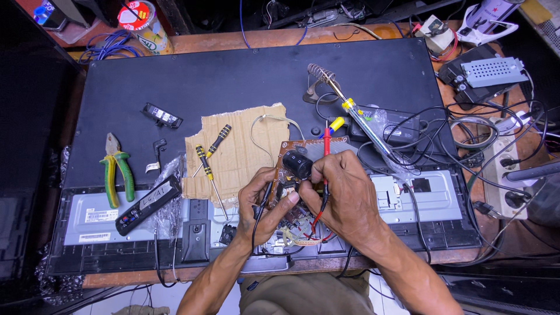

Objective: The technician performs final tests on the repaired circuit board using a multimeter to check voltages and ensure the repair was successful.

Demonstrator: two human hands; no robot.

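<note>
A brown circuit board (290, 153) with a large black capacitor (297, 164) lies on the back of a flat black television panel (233, 76). My left hand (262, 207) pinches a black test probe against the board's lower part. My right hand (344, 189) holds a red test probe (326, 143) upright, its tip down on the board beside the capacitor. Red and black leads run from under my hands toward the table's front edge.
A soldering iron (364, 125) rests in a coil stand (321, 76). Two yellow-striped screwdrivers (207, 163) lie on cardboard (239, 151). Green-handled pliers (116, 169) and a remote (149, 204) sit left. Tangled cables and a power strip (507, 151) crowd the right.
</note>
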